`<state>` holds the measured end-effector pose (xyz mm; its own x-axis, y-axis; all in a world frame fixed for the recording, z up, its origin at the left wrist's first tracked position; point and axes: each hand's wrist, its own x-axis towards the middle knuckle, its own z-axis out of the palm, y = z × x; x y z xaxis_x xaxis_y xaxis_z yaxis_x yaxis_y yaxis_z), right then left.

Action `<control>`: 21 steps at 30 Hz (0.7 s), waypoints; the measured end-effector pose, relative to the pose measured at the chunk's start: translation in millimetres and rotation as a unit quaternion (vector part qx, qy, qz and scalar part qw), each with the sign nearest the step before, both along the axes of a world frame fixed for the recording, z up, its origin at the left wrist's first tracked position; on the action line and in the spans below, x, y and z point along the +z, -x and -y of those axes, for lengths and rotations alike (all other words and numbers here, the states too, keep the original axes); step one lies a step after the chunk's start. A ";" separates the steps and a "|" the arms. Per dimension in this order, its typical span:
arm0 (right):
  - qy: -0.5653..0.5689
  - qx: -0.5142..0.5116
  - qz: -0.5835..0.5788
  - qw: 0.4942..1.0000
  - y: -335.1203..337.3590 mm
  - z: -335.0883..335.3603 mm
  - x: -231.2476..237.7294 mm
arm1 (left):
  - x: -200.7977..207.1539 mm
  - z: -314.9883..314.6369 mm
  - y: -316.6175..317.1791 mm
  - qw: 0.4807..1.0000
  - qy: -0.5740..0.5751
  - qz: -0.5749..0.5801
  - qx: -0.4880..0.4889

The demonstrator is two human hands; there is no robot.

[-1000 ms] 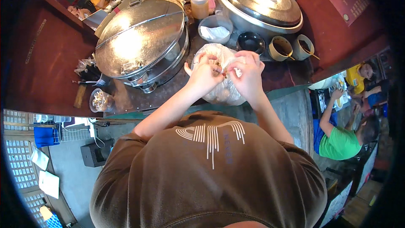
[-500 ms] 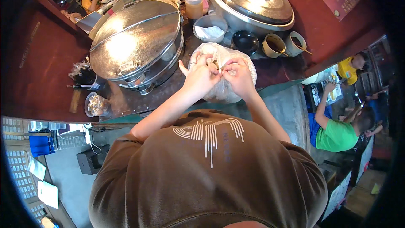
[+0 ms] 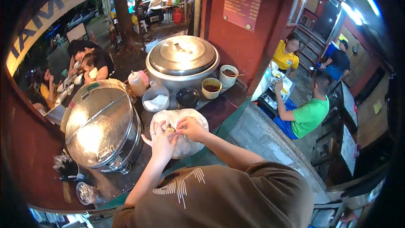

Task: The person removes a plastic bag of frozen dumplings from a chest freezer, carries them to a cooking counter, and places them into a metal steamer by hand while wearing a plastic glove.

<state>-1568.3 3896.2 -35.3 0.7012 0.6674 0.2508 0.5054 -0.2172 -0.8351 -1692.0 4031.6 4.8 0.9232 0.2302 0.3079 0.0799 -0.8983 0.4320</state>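
My left hand (image 3: 162, 144) and my right hand (image 3: 192, 129) meet over a whitish, plastic-covered bundle (image 3: 189, 148) at the counter's front edge. Between the fingertips is a small pale dumpling (image 3: 170, 129) with a darker filling, partly covered by the fingers. The left hand cups it from the left, with its thumb sticking out to the side. From the right, the right thumb and forefinger pinch its edge. Just behind the hands are a clear bowl with something white (image 3: 156, 100) and a black bowl (image 3: 187, 97).
A large round metal steamer (image 3: 98, 133) fills the counter's left. Behind the bowls stand a big lidded pot (image 3: 182, 61), a squeeze bottle (image 3: 136, 83) and two sauce cups (image 3: 211, 88) with spoons. A clear cup (image 3: 87, 194) sits front left. People sit eating at right.
The view has swung up and to the right, so everything on the counter appears lower and further left. Both hands stay together over the bundle, fingers still on the dumpling.
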 end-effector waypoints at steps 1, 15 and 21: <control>0.013 0.001 -0.003 1.000 3.3 0.5 1.9 | -2.0 -0.4 2.6 1.000 0.015 -0.008 0.007; 0.150 -0.109 0.218 0.958 11.1 13.9 38.6 | -11.4 -13.1 -2.6 0.999 -0.013 0.047 -0.009; 0.166 -0.059 0.139 0.975 20.2 11.3 43.0 | -19.2 -17.1 -1.7 0.998 0.001 0.059 0.002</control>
